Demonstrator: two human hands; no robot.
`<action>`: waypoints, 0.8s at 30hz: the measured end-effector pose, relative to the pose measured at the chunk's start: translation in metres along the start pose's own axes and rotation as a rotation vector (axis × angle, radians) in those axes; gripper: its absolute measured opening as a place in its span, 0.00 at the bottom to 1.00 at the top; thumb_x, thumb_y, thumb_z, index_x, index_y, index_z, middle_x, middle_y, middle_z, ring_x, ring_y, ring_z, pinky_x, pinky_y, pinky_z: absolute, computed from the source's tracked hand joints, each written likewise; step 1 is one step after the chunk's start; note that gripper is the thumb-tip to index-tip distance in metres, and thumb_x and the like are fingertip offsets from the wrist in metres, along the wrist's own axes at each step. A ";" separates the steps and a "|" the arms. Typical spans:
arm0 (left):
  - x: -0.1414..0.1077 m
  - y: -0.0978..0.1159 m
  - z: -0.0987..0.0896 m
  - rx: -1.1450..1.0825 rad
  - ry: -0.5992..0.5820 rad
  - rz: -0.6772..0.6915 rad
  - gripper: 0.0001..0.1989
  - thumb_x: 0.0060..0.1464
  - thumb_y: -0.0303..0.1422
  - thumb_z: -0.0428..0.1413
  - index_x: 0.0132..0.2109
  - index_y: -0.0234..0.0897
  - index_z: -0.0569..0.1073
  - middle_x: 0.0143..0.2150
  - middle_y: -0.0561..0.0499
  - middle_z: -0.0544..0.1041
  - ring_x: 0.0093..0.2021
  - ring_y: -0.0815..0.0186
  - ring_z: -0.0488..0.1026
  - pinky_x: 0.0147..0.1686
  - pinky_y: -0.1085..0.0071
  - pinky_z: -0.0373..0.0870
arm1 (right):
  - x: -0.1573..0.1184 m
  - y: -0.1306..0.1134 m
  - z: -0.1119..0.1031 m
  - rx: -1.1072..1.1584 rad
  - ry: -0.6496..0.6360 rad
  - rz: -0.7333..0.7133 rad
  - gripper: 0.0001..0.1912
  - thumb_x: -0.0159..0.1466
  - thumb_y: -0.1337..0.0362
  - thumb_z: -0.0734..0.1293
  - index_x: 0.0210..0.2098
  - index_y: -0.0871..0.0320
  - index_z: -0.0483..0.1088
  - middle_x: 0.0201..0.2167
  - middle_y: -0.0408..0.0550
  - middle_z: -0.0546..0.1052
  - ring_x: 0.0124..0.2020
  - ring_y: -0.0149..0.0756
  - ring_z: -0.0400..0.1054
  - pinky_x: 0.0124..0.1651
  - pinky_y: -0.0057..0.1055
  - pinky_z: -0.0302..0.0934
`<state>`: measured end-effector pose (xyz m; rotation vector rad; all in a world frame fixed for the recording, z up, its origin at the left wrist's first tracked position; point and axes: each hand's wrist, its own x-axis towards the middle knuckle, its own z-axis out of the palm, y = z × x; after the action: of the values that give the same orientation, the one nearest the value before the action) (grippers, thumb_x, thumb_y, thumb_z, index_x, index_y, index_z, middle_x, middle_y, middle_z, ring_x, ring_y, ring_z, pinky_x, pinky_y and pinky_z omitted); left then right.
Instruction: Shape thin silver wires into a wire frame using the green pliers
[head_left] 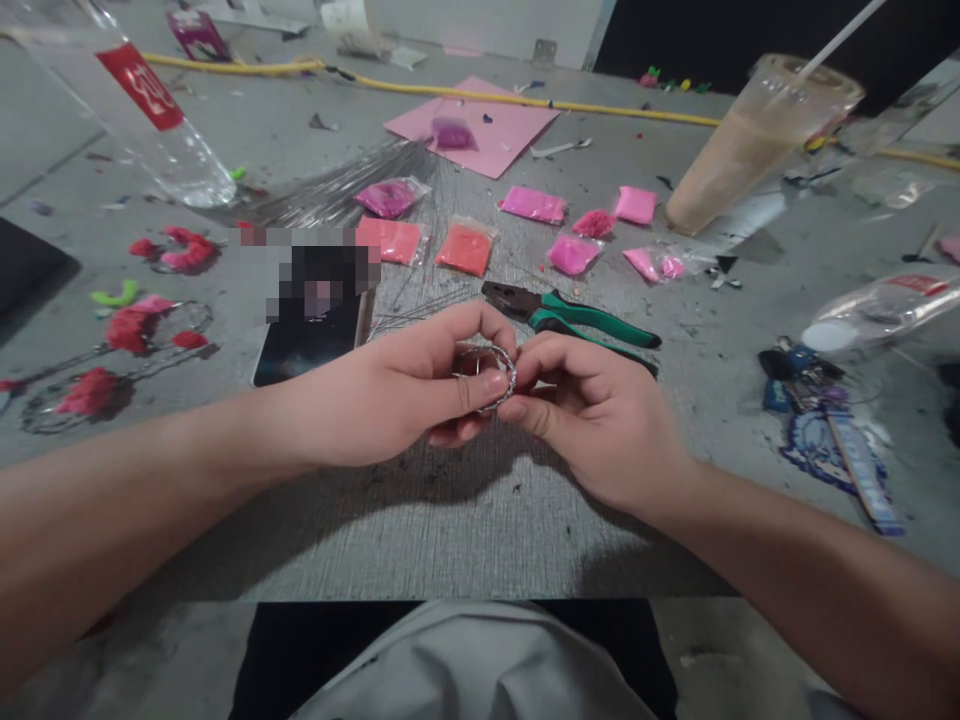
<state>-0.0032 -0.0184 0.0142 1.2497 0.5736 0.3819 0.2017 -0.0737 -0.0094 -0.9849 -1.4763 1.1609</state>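
A twisted silver wire ring [511, 378] is held up between my two hands, over the near middle of the table. My left hand [420, 380] is closed on it, thumb on the front and fingers curled behind. The fingertips of my right hand [600, 415] pinch at the ring's right edge. Just beyond my hands lie pliers with green and black handles [592, 318]. Thin loose wires [420, 312] lie between the pliers and a phone [311, 335], which is partly covered by my left hand and wrist.
Clay packets [465, 248] lie beyond the pliers, near a pink sheet [502, 120]. Red clay and wire pieces [90, 390] are at left. A water bottle [172, 130] stands back left, an iced drink [739, 150] back right. Keys and charms [802, 375] and another bottle [885, 310] lie right.
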 end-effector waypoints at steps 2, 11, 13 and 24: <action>0.000 0.000 -0.001 0.023 0.014 0.007 0.04 0.73 0.31 0.56 0.47 0.42 0.67 0.34 0.57 0.71 0.29 0.74 0.69 0.25 0.81 0.64 | -0.001 -0.002 0.001 0.033 0.002 0.026 0.14 0.61 0.56 0.82 0.37 0.54 0.77 0.36 0.43 0.81 0.38 0.34 0.76 0.42 0.33 0.72; -0.001 0.002 0.001 0.154 0.092 0.001 0.02 0.73 0.32 0.55 0.48 0.42 0.67 0.29 0.57 0.74 0.25 0.72 0.74 0.22 0.79 0.70 | 0.001 -0.003 -0.004 -0.025 -0.031 0.077 0.06 0.65 0.65 0.78 0.34 0.55 0.77 0.33 0.43 0.80 0.36 0.33 0.74 0.41 0.33 0.69; -0.001 0.005 0.002 0.142 0.114 -0.026 0.01 0.73 0.30 0.53 0.47 0.41 0.68 0.27 0.57 0.75 0.23 0.72 0.75 0.21 0.79 0.70 | 0.001 -0.003 -0.005 -0.044 -0.040 0.065 0.07 0.65 0.65 0.77 0.33 0.55 0.76 0.32 0.42 0.79 0.36 0.33 0.73 0.40 0.32 0.68; -0.005 0.007 0.004 0.240 0.128 -0.001 0.05 0.72 0.33 0.56 0.51 0.45 0.68 0.28 0.58 0.76 0.22 0.70 0.76 0.20 0.77 0.69 | 0.000 -0.015 -0.006 -0.161 -0.058 0.089 0.07 0.67 0.65 0.74 0.32 0.56 0.75 0.30 0.44 0.82 0.31 0.32 0.72 0.32 0.30 0.65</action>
<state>-0.0041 -0.0223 0.0228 1.4618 0.7461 0.4027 0.2071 -0.0756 0.0058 -1.1451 -1.6059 1.1555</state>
